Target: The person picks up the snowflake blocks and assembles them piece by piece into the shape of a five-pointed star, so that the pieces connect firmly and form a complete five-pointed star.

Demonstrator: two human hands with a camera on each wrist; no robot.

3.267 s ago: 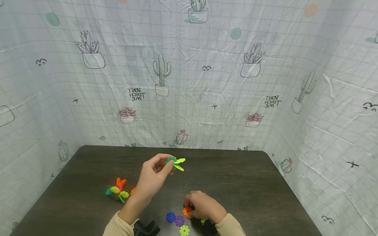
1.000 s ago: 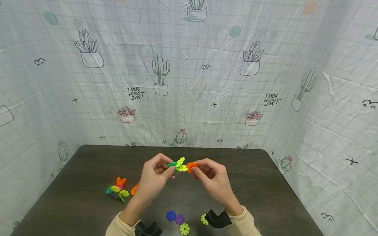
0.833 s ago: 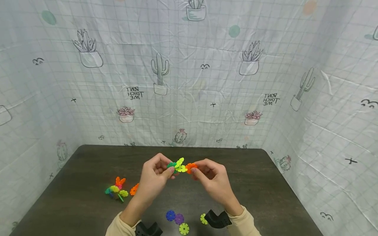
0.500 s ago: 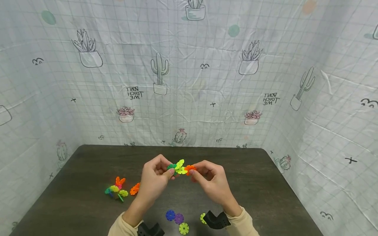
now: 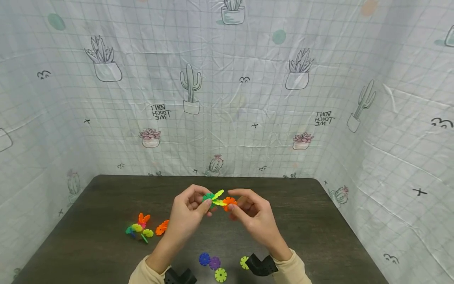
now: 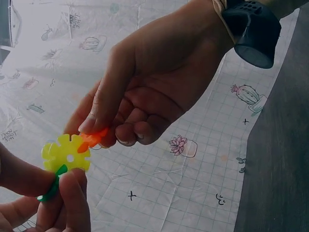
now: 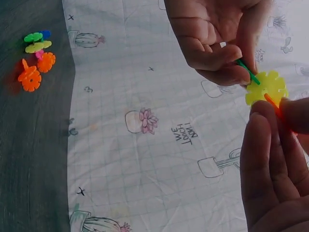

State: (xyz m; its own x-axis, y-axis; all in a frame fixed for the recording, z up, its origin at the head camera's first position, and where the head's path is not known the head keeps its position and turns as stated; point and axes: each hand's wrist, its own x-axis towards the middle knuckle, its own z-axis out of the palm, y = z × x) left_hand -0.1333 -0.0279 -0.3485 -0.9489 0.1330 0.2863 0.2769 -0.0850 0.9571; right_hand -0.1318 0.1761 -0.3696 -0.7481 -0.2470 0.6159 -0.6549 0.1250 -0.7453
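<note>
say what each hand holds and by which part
Left hand: the green-yellow piece, by the faces of its green disc. Right hand: the orange disc, also by its faces.

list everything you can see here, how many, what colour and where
table: one, dark brown, lower part
cloth: one, white with plant prints, behind table
cluster: one, multicoloured, left on table
orange piece: at least one, orange, right of cluster, partly hidden
blue disc: one, blue, table front
purple disc: one, purple, beside blue disc
loose yellow discs: two, yellow-green, table front
green disc: one, green, in left hand
joined yellow discs: two, yellow-green, on green disc
orange disc: one, orange, in right hand
wrist cameras: two, black, one per arm
sleeves: two, beige, bottom edge
hands: two, bare, near centre
</note>
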